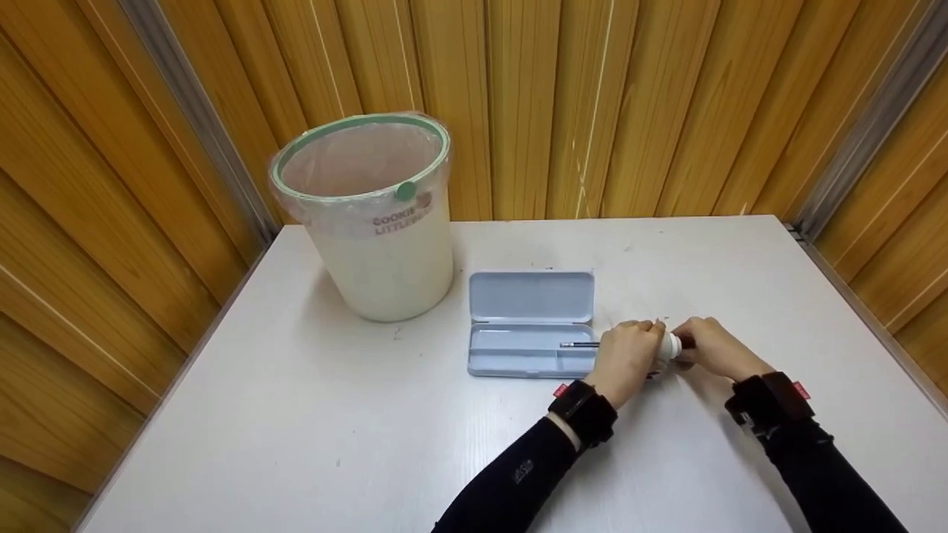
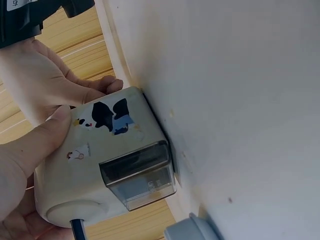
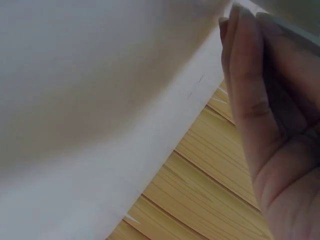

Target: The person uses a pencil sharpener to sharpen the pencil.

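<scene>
A white pencil sharpener [image 1: 670, 346] with animal stickers and a dark see-through drawer [image 2: 142, 175] is gripped by my left hand [image 1: 628, 359], thumb on its stickered face in the left wrist view. A dark pencil [image 1: 580, 344] sticks out of its left end. At the opposite end is my right hand [image 1: 720, 354], fingers bent around a small dark handle that is mostly hidden. The right wrist view has the right hand's [image 3: 265, 110] fingertips and thumb close together at the top edge. Just left of the left hand lies an open light-blue pencil case [image 1: 531, 296].
A tall cream bin [image 1: 385, 274] with a green rim and clear liner stands at the back left of the white table [image 1: 333, 429]. Wood-patterned panels [image 1: 518, 111] rise behind the table and on both sides.
</scene>
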`<action>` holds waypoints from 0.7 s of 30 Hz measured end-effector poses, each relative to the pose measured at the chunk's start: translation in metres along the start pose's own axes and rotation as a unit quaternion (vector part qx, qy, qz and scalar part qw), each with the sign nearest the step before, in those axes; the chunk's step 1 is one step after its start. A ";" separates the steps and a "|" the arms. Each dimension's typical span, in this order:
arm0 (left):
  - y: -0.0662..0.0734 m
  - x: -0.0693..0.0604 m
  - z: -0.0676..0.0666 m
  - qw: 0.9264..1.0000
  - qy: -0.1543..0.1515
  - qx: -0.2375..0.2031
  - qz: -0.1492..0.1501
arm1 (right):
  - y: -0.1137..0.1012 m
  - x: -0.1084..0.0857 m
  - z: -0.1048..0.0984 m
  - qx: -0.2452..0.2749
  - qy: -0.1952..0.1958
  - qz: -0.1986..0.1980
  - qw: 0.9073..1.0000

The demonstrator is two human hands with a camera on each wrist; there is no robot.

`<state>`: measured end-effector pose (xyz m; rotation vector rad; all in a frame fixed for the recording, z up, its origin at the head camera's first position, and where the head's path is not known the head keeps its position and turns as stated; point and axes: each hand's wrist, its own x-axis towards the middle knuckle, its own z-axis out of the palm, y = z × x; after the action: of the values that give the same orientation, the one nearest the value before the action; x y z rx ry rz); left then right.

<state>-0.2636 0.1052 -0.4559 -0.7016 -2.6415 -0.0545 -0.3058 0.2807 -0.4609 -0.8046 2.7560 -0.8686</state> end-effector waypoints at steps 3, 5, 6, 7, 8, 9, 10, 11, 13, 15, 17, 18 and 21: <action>0.001 0.000 0.000 1.000 -0.005 0.008 -0.002 | 0.000 -0.005 0.001 0.026 -0.017 0.007 0.999; 0.001 0.000 0.000 1.000 -0.004 0.012 -0.004 | -0.001 -0.008 0.001 0.043 -0.028 0.008 0.999; 0.001 0.000 0.000 1.000 -0.002 0.014 -0.006 | -0.001 -0.010 0.002 0.053 -0.035 0.011 0.998; 0.001 0.000 0.000 1.000 0.001 0.014 -0.007 | -0.003 -0.012 0.001 0.061 -0.043 0.014 0.997; 0.000 0.000 0.000 1.000 0.004 0.016 -0.007 | -0.004 -0.014 0.001 0.071 -0.050 0.015 0.996; 0.000 0.000 0.000 1.000 0.007 0.017 -0.008 | -0.006 -0.016 0.001 0.075 -0.055 0.014 0.996; -0.001 0.000 0.000 1.000 0.009 0.019 -0.009 | -0.008 -0.017 0.001 0.079 -0.060 0.012 0.995; -0.001 0.000 0.000 1.000 0.011 0.019 -0.010 | -0.009 -0.019 0.001 0.081 -0.063 0.009 0.995; -0.002 0.000 0.000 1.000 0.014 0.019 -0.010 | -0.012 -0.023 0.002 0.067 -0.058 -0.008 0.996; -0.002 0.000 0.000 1.000 0.016 0.019 -0.010 | -0.013 -0.026 0.002 0.050 -0.047 -0.029 0.997; -0.002 0.000 0.000 1.000 0.017 0.019 -0.008 | -0.013 -0.030 0.002 0.036 -0.039 -0.044 0.998; -0.002 0.000 0.000 1.000 0.018 0.019 -0.005 | -0.014 -0.032 0.001 0.032 -0.037 -0.049 0.998; -0.001 0.000 -0.001 1.000 0.017 0.019 -0.003 | -0.018 -0.037 -0.001 0.032 -0.040 -0.048 0.998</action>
<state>-0.2636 0.1039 -0.4555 -0.6742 -2.6053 -0.0175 -0.2670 0.2884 -0.4508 -0.9461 2.6257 -0.9154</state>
